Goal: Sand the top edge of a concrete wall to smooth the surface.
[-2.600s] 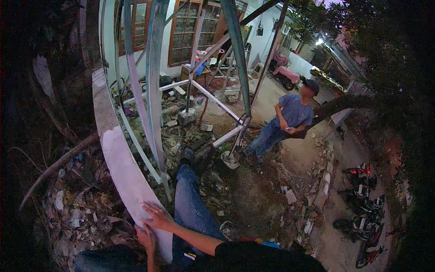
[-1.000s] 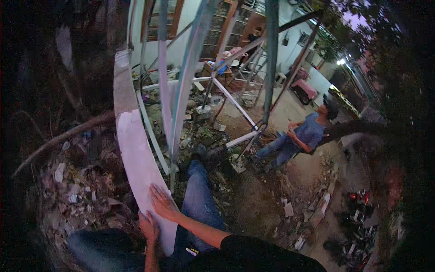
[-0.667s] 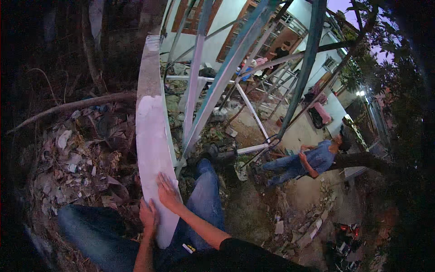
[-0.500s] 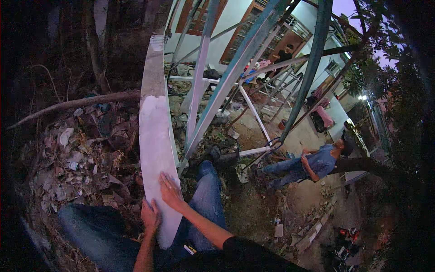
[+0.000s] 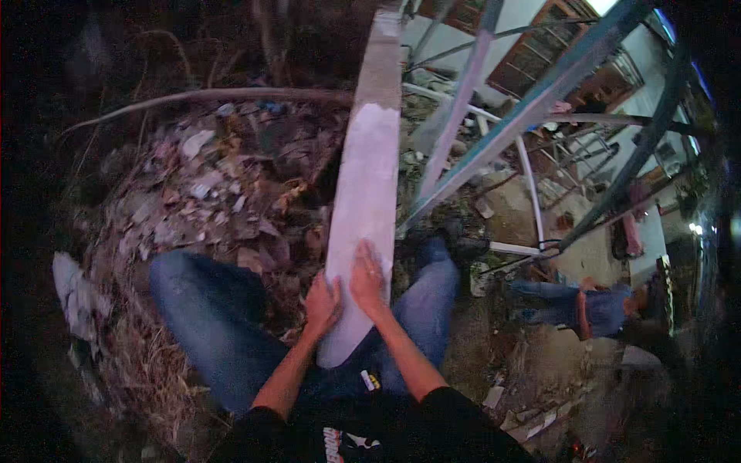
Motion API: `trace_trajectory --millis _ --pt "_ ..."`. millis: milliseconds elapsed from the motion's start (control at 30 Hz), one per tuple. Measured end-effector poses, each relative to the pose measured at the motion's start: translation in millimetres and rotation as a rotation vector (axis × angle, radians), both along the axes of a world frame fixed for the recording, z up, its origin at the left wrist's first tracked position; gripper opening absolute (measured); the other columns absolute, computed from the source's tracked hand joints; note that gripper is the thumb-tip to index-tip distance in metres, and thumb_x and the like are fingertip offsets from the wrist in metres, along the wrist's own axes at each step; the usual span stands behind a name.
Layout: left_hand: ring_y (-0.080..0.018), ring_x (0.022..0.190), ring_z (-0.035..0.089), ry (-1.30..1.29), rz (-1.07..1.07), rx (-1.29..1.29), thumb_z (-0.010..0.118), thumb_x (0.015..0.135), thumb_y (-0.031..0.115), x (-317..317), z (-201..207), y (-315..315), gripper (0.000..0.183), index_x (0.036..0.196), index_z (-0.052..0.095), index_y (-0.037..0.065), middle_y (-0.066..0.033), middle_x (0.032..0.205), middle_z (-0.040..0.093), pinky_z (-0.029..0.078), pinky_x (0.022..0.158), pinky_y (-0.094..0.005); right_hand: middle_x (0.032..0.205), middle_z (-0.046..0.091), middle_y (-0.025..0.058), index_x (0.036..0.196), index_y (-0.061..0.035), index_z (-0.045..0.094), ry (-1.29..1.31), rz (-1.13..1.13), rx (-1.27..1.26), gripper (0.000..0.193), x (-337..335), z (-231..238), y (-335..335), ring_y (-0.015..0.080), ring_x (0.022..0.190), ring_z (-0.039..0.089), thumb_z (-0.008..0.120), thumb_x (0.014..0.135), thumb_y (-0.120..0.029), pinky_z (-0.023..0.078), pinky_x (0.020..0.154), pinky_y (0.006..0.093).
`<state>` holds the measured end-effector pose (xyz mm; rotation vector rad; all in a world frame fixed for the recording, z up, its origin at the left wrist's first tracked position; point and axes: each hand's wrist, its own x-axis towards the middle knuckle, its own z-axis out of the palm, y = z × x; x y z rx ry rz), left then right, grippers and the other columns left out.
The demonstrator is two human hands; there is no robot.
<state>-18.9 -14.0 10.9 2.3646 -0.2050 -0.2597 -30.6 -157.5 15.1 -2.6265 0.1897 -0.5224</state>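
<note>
A long, narrow ledge (image 5: 369,181) runs from between my thighs toward the far side. Its near stretch is white and a farther stretch is bare grey. My left hand (image 5: 322,302) grips its left edge, the thumb on top and the fingers partly hidden over the side. Flat on the white top lies my right hand (image 5: 369,278), its fingers stretched forward, nothing visible in it. My knees, in blue jeans, are on either side of the ledge. A small yellow-and-black item (image 5: 370,380) shows at my lap; its kind is unclear.
Slanting metal poles (image 5: 532,104) rise close on the right. Rubble and litter (image 5: 216,193) cover the ground at left, with a long branch (image 5: 216,94) behind. A person in blue (image 5: 598,309) stands below right, near a white frame (image 5: 531,193). A house (image 5: 540,46) is beyond.
My view has swung left, so the ledge and poles appear farther right and both knees show more fully. Both hands are still on the ledge, close together.
</note>
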Motion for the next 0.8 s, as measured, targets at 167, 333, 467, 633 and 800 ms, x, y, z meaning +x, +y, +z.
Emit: trace_trajectory --millis 167,333,467,633,800 --pt "-0.0477 0.106 0.059 0.125 -0.017 -0.005 0.046 0.098 0.042 3 20 6 0.059 0.135 0.044 -0.005 -0.0327 0.118 0.058 0.047 0.091 -0.0530 0.150 0.038 0.0251 0.138 0.0099 0.043 0.059 -0.059 0.003 0.051 17 5 0 0.0407 0.140 0.034 0.048 0.090 -0.005 0.026 0.117 0.0498" --pt "-0.0484 0.104 0.059 0.051 0.013 -0.037 0.046 0.098 0.042 0 13 10 0.059 0.135 0.043 -0.004 -0.0321 0.118 0.057 0.047 0.089 -0.0541 0.151 0.036 0.0254 0.139 0.0089 0.043 0.106 -0.028 0.019 0.050 3 5 17 0.0411 0.141 0.031 0.047 0.092 -0.006 0.025 0.117 0.0495" --pt "-0.0482 0.103 0.059 0.038 0.015 -0.064 0.044 0.099 0.042 0 7 6 0.059 0.136 0.043 -0.004 -0.0309 0.117 0.058 0.047 0.089 -0.0546 0.151 0.035 0.0256 0.140 0.0078 0.042 0.105 -0.015 0.074 0.050 20 0 0 0.0407 0.142 0.030 0.047 0.092 -0.008 0.024 0.118 0.0481" --pt "-0.0485 0.098 0.061 0.072 0.028 -0.047 0.045 0.099 0.040 1 13 6 0.057 0.135 0.044 -0.004 -0.0308 0.112 0.060 0.047 0.086 -0.0556 0.147 0.041 0.0255 0.136 0.0083 0.046 0.068 0.030 0.023 0.048 7 8 5 0.0413 0.140 0.034 0.048 0.092 -0.008 0.025 0.117 0.0464" --pt "-0.0483 0.094 0.062 -0.041 -0.007 -0.075 0.048 0.099 0.037 2 -5 1 0.052 0.131 0.047 -0.004 -0.0299 0.110 0.061 0.048 0.083 -0.0559 0.146 0.044 0.0241 0.141 0.0041 0.043 0.018 0.028 0.031 0.051 -10 0 1 0.0412 0.137 0.038 0.052 0.093 -0.009 0.032 0.114 0.0466"
